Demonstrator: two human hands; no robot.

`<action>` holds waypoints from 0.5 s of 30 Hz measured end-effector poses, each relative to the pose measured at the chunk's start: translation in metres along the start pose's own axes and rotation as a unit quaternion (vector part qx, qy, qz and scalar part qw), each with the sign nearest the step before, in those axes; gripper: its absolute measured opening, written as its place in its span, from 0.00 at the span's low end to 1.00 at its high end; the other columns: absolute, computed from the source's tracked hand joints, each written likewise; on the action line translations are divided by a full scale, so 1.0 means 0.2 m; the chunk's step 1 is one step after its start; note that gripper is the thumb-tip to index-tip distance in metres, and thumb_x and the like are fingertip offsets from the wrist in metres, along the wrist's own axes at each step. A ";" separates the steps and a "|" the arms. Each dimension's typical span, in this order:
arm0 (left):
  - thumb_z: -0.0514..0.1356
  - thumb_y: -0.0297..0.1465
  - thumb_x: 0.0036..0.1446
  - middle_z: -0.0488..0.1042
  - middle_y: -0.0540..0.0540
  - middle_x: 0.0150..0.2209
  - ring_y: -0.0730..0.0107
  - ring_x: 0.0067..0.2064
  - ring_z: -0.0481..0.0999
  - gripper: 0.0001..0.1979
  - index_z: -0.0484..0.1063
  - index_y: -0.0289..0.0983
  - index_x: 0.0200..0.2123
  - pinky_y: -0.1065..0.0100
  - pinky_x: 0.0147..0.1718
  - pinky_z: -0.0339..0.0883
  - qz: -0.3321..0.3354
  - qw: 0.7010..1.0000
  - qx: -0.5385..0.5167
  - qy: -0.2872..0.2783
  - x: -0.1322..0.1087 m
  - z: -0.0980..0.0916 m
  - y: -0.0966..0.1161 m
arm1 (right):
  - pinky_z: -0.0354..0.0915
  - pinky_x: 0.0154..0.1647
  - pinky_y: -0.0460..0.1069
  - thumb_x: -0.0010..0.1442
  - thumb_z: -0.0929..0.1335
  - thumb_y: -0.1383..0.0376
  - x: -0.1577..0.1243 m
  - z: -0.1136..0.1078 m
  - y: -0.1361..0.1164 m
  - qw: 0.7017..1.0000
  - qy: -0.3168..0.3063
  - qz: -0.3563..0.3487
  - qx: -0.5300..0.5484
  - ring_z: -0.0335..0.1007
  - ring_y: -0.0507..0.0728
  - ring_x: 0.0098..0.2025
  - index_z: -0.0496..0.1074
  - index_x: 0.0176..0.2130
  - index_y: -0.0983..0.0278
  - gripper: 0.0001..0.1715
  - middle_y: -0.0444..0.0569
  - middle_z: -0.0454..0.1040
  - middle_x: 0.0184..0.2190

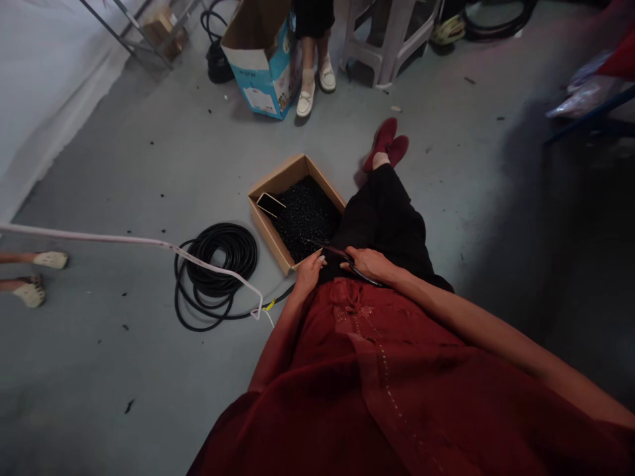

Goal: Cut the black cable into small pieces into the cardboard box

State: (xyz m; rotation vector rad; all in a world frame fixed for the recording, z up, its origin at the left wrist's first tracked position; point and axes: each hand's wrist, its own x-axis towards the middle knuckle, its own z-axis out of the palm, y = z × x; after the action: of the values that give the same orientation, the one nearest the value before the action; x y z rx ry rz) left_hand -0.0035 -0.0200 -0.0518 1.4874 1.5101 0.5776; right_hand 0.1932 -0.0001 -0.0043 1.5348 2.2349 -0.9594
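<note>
My right hand [371,263] is closed around the handles of a pair of scissors [337,251], whose blades point left over the near edge of a cardboard box [270,237]. Close to the blades, my left hand [309,271] has its fingers pinched together. A black tube [243,316] runs from a coil [243,258] on the floor to my left wrist and seems to pass into that hand; its end is hidden. Many small black pieces [310,211] fill the box. On them, against the left wall, rests a phone-like dark slab [270,205] with a light rim.
A pale cord or pipe [124,238] crosses from the left, over the coil. Beyond the box are a person's white shoes [305,102], a blue-and-white carton [260,86] and a plastic stool [391,46]. Another person's feet [42,277] show at far left.
</note>
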 end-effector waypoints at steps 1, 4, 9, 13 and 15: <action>0.47 0.34 0.60 0.73 0.46 0.31 0.72 0.33 0.70 0.15 0.71 0.34 0.37 0.70 0.36 0.64 0.001 1.000 0.002 0.000 0.00 0.00 0.00 | 0.59 0.34 0.49 0.60 0.55 0.47 0.00 0.00 0.00 1.000 -0.003 0.002 -0.002 0.70 0.63 0.41 0.61 0.47 0.64 0.27 0.57 0.73 0.39; 0.47 0.34 0.60 0.73 0.47 0.31 0.72 0.34 0.70 0.15 0.71 0.34 0.36 0.70 0.37 0.64 0.003 1.000 0.009 -0.002 0.00 0.00 -0.01 | 0.59 0.35 0.49 0.60 0.55 0.48 0.00 0.00 0.00 1.000 -0.006 0.002 -0.003 0.70 0.63 0.42 0.61 0.47 0.64 0.26 0.57 0.73 0.40; 0.47 0.34 0.60 0.72 0.47 0.31 0.72 0.34 0.70 0.15 0.71 0.34 0.38 0.70 0.37 0.63 -0.006 0.999 0.034 -0.004 0.01 0.01 -0.03 | 0.59 0.35 0.49 0.60 0.56 0.48 0.01 0.01 0.00 1.000 -0.017 0.004 0.007 0.70 0.62 0.42 0.61 0.47 0.63 0.26 0.57 0.73 0.40; 0.46 0.34 0.60 0.72 0.47 0.31 0.72 0.34 0.69 0.15 0.71 0.35 0.37 0.70 0.37 0.63 -0.007 0.998 0.062 -0.007 0.01 0.01 -0.03 | 0.59 0.34 0.50 0.60 0.55 0.47 0.02 0.02 0.00 1.000 -0.020 0.011 0.001 0.70 0.63 0.41 0.61 0.47 0.63 0.27 0.58 0.73 0.39; 0.46 0.34 0.60 0.72 0.47 0.31 0.72 0.34 0.69 0.15 0.71 0.35 0.36 0.70 0.37 0.63 -0.005 0.997 0.070 -0.010 0.01 0.01 -0.03 | 0.59 0.33 0.50 0.60 0.54 0.46 0.02 0.03 0.00 1.000 -0.019 0.012 -0.001 0.70 0.63 0.41 0.61 0.47 0.63 0.28 0.58 0.73 0.39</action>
State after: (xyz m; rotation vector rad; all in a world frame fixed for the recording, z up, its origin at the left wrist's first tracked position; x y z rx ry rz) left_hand -0.0042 -0.0190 -0.0597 1.5860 1.5679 0.4573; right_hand 0.1914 -0.0003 -0.0114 1.5260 2.1865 -0.9709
